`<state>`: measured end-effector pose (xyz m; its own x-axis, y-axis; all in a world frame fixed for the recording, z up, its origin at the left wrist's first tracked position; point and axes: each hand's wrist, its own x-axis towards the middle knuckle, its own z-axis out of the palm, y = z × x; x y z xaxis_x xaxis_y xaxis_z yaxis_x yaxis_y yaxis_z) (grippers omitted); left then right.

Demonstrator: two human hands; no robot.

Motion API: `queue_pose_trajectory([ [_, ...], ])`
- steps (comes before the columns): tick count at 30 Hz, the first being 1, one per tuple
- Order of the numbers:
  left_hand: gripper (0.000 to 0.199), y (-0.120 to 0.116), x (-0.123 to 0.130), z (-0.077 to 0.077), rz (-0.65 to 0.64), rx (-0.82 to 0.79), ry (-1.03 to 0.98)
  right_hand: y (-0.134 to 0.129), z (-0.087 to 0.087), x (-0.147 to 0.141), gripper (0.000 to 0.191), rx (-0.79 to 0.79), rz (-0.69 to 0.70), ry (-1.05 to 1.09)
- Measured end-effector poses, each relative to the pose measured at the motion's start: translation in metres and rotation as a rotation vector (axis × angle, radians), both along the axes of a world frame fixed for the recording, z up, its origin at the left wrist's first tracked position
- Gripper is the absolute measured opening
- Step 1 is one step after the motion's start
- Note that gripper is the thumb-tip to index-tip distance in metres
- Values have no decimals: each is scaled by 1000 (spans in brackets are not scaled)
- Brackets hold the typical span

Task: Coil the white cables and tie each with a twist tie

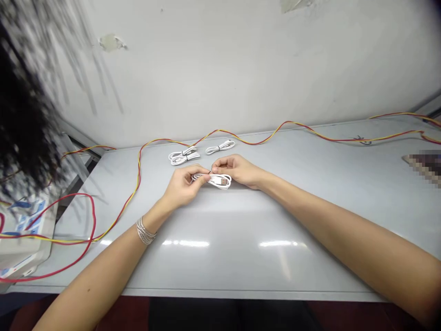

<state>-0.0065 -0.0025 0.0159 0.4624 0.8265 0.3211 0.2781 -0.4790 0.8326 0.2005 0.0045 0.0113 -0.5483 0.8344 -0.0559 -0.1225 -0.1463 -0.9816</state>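
Observation:
A white cable coil (223, 182) with a USB plug showing is pinched at its left end by my left hand (184, 185), just above the grey table. My right hand (237, 170) is at the coil's upper side, thumb and fingertips closed on a thin dark tie (209, 172) around the coil's middle. Behind my hands lie more coiled white cables: a bundle (184, 155) at the left with a dark tie, and a single tied coil (220, 147) to its right.
Red and yellow twisted wire (138, 168) runs along the back and left of the grey table (220, 257). At the left are a white device (25, 248), red cable loops and a person's dark hair. A pixelated object (427, 166) lies at the right edge.

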Motion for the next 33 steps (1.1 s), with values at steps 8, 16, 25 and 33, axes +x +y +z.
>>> queue_pose_trajectory([
  [8, 16, -2, 0, 3, 54, 300, 158, 1, -5, -3, 30, 17, -104, -3],
  [16, 11, -5, 7, -10, 221, 209, 6, -2, -6, -9, 34, -22, -277, 63],
  [25, 18, -2, 6, -14, 329, -31, -8, -10, -16, -21, 21, 310, -457, -51],
  [33, 25, -1, 7, -14, 291, -315, -172, -19, -15, -22, 14, 570, -456, -212],
])
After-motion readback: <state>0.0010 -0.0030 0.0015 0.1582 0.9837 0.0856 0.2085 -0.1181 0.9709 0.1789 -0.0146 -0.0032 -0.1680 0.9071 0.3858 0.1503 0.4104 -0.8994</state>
